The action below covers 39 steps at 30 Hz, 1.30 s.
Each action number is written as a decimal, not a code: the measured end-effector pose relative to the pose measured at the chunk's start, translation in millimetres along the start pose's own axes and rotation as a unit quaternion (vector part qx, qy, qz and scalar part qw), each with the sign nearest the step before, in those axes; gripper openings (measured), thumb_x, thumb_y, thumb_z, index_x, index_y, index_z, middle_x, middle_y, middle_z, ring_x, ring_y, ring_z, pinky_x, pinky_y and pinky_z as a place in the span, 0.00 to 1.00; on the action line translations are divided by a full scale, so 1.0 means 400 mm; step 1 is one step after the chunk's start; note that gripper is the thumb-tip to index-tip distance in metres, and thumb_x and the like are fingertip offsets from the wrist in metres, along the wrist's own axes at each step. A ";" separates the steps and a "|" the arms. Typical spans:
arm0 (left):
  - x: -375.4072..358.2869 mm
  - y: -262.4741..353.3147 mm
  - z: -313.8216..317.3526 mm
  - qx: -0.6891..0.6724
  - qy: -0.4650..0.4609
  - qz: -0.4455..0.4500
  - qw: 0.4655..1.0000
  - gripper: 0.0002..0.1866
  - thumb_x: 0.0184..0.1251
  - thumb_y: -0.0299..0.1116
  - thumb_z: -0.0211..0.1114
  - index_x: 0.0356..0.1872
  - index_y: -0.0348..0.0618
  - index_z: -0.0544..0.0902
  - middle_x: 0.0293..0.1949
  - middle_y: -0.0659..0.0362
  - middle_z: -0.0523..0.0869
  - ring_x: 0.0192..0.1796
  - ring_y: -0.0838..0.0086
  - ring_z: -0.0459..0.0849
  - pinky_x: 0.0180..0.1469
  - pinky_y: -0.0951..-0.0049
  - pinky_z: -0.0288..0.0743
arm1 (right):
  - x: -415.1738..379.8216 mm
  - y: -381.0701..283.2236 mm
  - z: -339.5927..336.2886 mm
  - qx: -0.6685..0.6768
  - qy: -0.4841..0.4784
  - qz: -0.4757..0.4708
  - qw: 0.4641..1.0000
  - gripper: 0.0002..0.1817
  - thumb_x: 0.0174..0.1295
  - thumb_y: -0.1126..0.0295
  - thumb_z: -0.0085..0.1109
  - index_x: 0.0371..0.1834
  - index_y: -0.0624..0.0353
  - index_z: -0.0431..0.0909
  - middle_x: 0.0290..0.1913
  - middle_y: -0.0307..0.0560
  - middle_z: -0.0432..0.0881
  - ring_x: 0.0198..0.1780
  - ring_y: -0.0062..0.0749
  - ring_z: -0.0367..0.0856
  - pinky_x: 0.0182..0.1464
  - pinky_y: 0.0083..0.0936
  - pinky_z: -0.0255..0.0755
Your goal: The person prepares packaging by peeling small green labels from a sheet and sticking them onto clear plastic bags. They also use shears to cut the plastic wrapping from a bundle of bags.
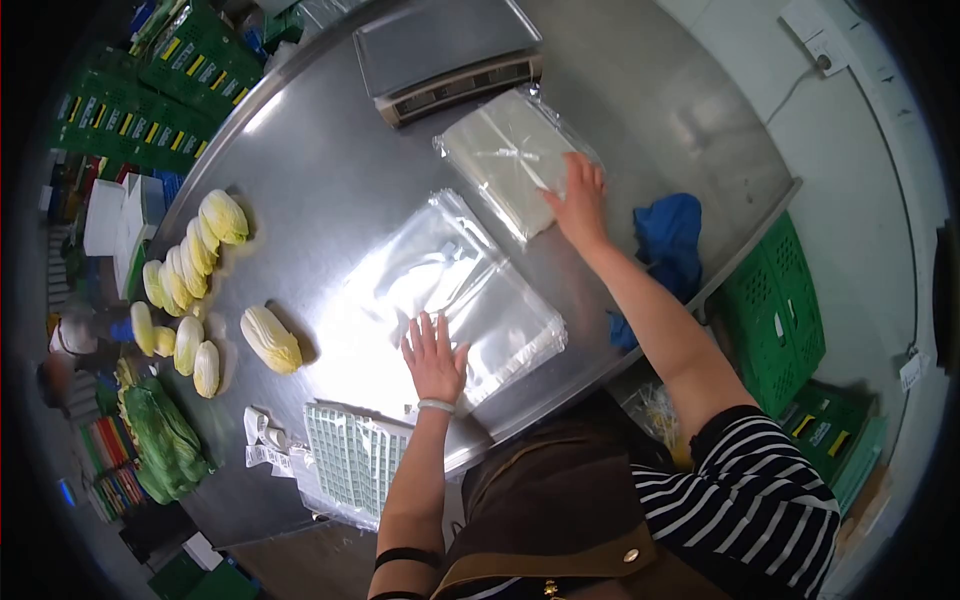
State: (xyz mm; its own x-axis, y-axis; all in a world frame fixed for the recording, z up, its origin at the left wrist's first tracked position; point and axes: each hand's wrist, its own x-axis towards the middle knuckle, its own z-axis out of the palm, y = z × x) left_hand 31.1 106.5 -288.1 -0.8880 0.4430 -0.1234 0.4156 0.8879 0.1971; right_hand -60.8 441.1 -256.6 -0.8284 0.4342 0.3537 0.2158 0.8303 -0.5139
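Observation:
My left hand (pixel 434 365) lies flat, fingers spread, on the near left part of a stack of clear plastic bags (pixel 500 310). The bags are shiny and lie flat on the metal table. Further off to the right, my right hand (pixel 580 208) rests with thumb and fingers apart at the right side of a tied bundle of plastic bags (pixel 505 150). A pale band crosses over the middle of that bundle. Neither hand grips anything that I can see.
Behind the bundle stands a weighing scale (pixel 450 50). Several napa cabbages (pixel 270 340) lie on the left of the table. A sheet of pale green labels (pixel 350 450) is near my left forearm, and a blue cloth (pixel 670 235) by my right. Green crates (pixel 770 300) stand beyond the right edge.

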 end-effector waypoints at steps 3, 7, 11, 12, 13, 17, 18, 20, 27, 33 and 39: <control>0.005 -0.003 -0.001 0.002 -0.003 0.006 1.000 0.36 0.67 0.48 0.59 0.72 0.43 0.60 0.74 0.45 0.54 0.76 0.48 0.49 0.74 0.44 0.40 | 0.126 0.101 0.035 -0.097 -0.013 0.098 0.990 0.18 0.58 0.64 0.64 0.48 0.61 0.74 0.53 0.55 0.76 0.55 0.52 0.73 0.56 0.40 0.69; 0.011 -0.026 -0.011 -0.046 -0.011 0.006 0.999 0.39 0.63 0.47 0.63 0.71 0.42 0.60 0.74 0.46 0.55 0.75 0.49 0.52 0.72 0.43 0.44 | 0.170 0.244 0.058 -0.081 -0.145 0.055 0.985 0.14 0.63 0.59 0.58 0.36 0.60 0.75 0.37 0.56 0.81 0.41 0.55 0.80 0.42 0.46 0.73; 0.013 -0.038 -0.016 -0.044 0.022 0.003 0.999 0.36 0.61 0.43 0.64 0.69 0.41 0.63 0.71 0.49 0.63 0.72 0.51 0.59 0.70 0.47 0.52 | 0.123 0.208 -0.044 0.049 -0.126 -0.026 0.990 0.15 0.66 0.60 0.56 0.30 0.62 0.73 0.26 0.56 0.79 0.31 0.57 0.78 0.34 0.47 0.69; 0.011 -0.039 -0.018 -0.031 0.023 0.023 0.999 0.36 0.61 0.42 0.64 0.69 0.41 0.63 0.70 0.49 0.64 0.71 0.51 0.60 0.70 0.48 0.54 | 0.101 0.190 -0.083 0.087 -0.146 -0.012 0.985 0.16 0.67 0.60 0.55 0.30 0.62 0.72 0.24 0.56 0.78 0.29 0.55 0.77 0.33 0.45 0.68; -0.001 -0.030 -0.020 -0.018 0.018 0.043 0.999 0.35 0.60 0.41 0.64 0.68 0.41 0.64 0.70 0.50 0.65 0.71 0.51 0.61 0.69 0.48 0.55 | 0.070 0.177 -0.124 0.124 -0.169 0.006 0.978 0.16 0.67 0.59 0.55 0.29 0.62 0.72 0.23 0.55 0.77 0.27 0.53 0.76 0.32 0.43 0.67; 0.006 -0.017 -0.009 -0.013 -0.018 -0.012 1.000 0.36 0.60 0.40 0.66 0.70 0.51 0.64 0.73 0.52 0.60 0.73 0.49 0.58 0.69 0.48 0.56 | -0.022 0.201 -0.228 0.217 -0.188 0.108 0.952 0.17 0.68 0.60 0.54 0.28 0.64 0.72 0.19 0.52 0.73 0.21 0.40 0.70 0.28 0.35 0.65; 0.010 -0.018 -0.016 -0.004 -0.030 -0.008 1.000 0.36 0.60 0.41 0.67 0.71 0.55 0.64 0.73 0.53 0.60 0.73 0.49 0.57 0.69 0.47 0.57 | -0.039 0.211 -0.248 0.233 -0.190 0.142 0.943 0.17 0.68 0.60 0.55 0.28 0.64 0.73 0.18 0.52 0.72 0.20 0.38 0.69 0.27 0.34 0.64; 0.014 0.008 -0.054 0.005 -0.052 -0.014 0.999 0.35 0.57 0.41 0.69 0.68 0.60 0.68 0.71 0.51 0.62 0.72 0.47 0.57 0.68 0.46 0.58 | -0.081 0.226 -0.290 0.265 -0.185 0.215 0.922 0.17 0.68 0.61 0.55 0.28 0.64 0.73 0.17 0.50 0.70 0.19 0.34 0.68 0.26 0.32 0.63; 0.100 0.315 -0.119 -0.521 -0.149 -0.082 0.837 0.26 0.58 0.38 0.72 0.57 0.43 0.77 0.62 0.49 0.74 0.61 0.56 0.74 0.59 0.58 0.72 | -0.295 0.144 -0.425 0.258 -0.207 0.094 0.939 0.13 0.67 0.64 0.56 0.33 0.65 0.75 0.21 0.59 0.75 0.20 0.40 0.77 0.25 0.34 0.66; -0.010 0.630 -0.120 -0.308 -0.114 0.267 0.906 0.46 0.48 0.41 0.77 0.68 0.39 0.63 0.66 0.44 0.67 0.70 0.48 0.63 0.71 0.55 0.59 | -0.454 0.151 -0.523 0.294 -0.375 0.212 0.854 0.13 0.68 0.62 0.52 0.33 0.63 0.75 0.21 0.54 0.78 0.25 0.44 0.81 0.30 0.36 0.73; -0.012 0.606 -0.035 -0.239 -0.175 0.334 0.895 0.42 0.44 0.41 0.76 0.64 0.43 0.70 0.65 0.45 0.69 0.67 0.46 0.65 0.68 0.53 0.63 | -0.502 0.288 -0.595 0.139 -0.277 0.062 0.949 0.08 0.61 0.67 0.57 0.40 0.57 0.78 0.34 0.49 0.81 0.37 0.46 0.81 0.40 0.37 0.75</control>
State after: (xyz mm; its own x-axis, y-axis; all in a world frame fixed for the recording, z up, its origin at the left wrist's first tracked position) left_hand 133.4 317.7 -226.1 -0.3227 0.9409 -0.1026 0.6244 0.2931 0.7241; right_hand 253.5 532.4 -200.9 -0.9669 0.2079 -0.1481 0.2480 0.6281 -0.7376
